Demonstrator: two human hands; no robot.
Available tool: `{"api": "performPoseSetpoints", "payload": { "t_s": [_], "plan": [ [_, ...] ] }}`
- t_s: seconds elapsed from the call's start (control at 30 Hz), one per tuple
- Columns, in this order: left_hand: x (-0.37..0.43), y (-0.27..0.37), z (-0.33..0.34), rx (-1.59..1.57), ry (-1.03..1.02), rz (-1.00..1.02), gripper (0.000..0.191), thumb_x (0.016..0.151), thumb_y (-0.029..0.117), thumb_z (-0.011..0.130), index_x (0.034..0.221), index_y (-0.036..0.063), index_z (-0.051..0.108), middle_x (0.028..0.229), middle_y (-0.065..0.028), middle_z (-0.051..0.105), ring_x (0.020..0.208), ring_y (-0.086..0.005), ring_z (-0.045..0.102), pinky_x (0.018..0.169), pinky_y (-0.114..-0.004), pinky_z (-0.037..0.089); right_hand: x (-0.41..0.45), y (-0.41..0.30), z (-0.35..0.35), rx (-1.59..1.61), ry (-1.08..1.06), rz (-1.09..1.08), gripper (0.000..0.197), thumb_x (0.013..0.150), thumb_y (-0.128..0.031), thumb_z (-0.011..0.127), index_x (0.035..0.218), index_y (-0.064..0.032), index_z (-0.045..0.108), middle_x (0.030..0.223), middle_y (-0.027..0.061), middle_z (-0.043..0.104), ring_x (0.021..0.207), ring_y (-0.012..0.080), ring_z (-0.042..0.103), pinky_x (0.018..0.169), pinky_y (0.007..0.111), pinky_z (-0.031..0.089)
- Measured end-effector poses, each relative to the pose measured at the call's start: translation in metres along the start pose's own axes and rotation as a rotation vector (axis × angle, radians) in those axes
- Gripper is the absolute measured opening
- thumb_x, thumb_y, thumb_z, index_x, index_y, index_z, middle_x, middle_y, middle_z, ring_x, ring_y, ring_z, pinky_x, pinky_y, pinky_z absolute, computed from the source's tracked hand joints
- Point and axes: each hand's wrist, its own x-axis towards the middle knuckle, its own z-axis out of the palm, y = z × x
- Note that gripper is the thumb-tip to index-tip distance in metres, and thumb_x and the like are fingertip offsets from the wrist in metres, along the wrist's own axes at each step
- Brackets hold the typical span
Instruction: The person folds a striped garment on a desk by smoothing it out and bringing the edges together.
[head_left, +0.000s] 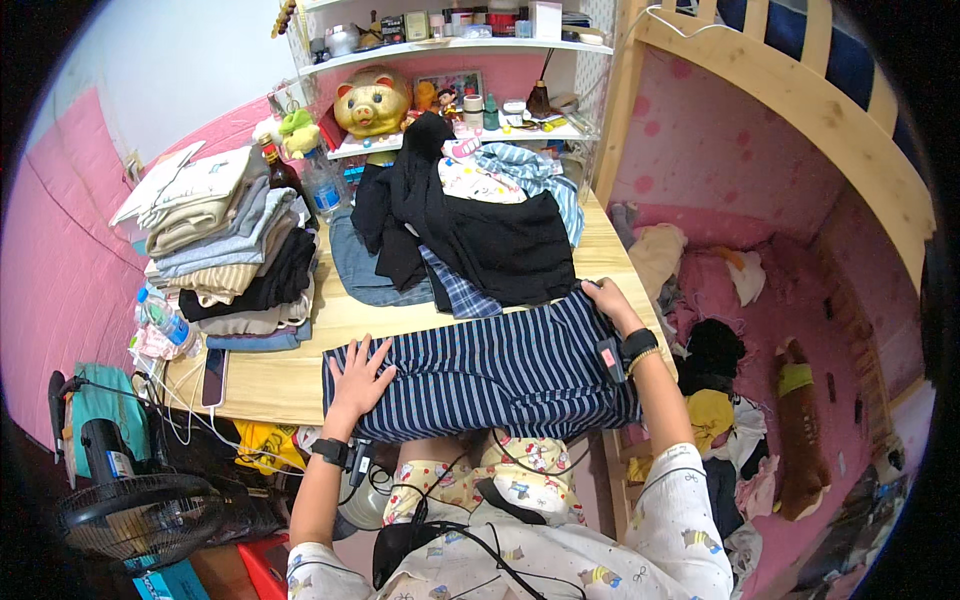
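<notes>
A navy garment with white stripes (465, 367) lies folded lengthwise across the front of the wooden desk (262, 390), its near edge hanging over my lap. My left hand (361, 377) rests flat on its left end with the fingers spread. At the far right corner my right hand (611, 301) pinches the cloth between thumb and fingers. Behind the striped garment sits a loose heap of clothes, with a black garment (510, 240) on top, blue denim (375, 277) and a blue plaid piece (465, 285) beneath.
A tall stack of folded clothes (232, 240) stands at the left, beside a plastic water bottle (166, 319) and a phone (214, 377) on a cable. Shelves (457, 52) with a golden pig figure (371, 101) rise behind. A fan (139, 510) stands lower left; a bunk bed (780, 97) is right.
</notes>
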Motion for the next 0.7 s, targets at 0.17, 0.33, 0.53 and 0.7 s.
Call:
{"api": "performPoseSetpoints", "payload": {
  "t_s": [0.17,0.33,0.53,0.7],
  "plan": [
    [-0.005,-0.001,-0.01,-0.013,-0.062,-0.108,0.062,0.086,0.06,0.04,0.142,0.0374,0.027,0.152,-0.0055,0.019,0.139,-0.0372,0.012,0.101,-0.07,0.002,0.002,-0.005,0.004,0.306,-0.284,0.184,0.046,0.083,-0.036,0.06,0.095,0.0086,0.062,0.091,0.0143,0.065,0.078,0.0171,0.06,0.068,0.031,0.047],
    [-0.004,0.004,-0.005,-0.008,-0.025,-0.097,0.061,0.086,0.058,0.042,0.142,0.0359,0.029,0.151,-0.0049,0.019,0.138,-0.0362,0.012,0.1,-0.071,0.001,0.015,0.01,-0.001,0.504,-0.183,0.413,0.042,0.088,-0.032,0.054,0.102,0.0074,0.06,0.092,0.0126,0.066,0.077,0.0181,0.061,0.07,0.029,0.047],
    [-0.009,0.012,0.001,0.051,0.18,-0.073,0.056,0.086,0.052,0.046,0.138,0.0332,0.038,0.146,-0.0045,0.032,0.136,-0.0345,0.022,0.103,-0.068,0.008,0.005,-0.018,-0.02,0.706,-0.183,0.389,0.019,0.084,-0.011,0.058,0.096,0.0023,0.062,0.084,0.0099,0.065,0.071,0.02,0.061,0.062,0.032,0.049],
    [-0.002,0.015,-0.002,0.046,0.151,-0.118,0.055,0.087,0.048,0.048,0.138,0.0311,0.037,0.146,-0.0043,0.033,0.137,-0.0321,0.022,0.104,-0.066,0.009,0.029,0.017,-0.031,1.034,-0.113,0.385,0.011,0.085,-0.005,0.057,0.093,-0.0011,0.062,0.086,0.006,0.064,0.074,0.0177,0.061,0.068,0.03,0.048]
  ]
}}
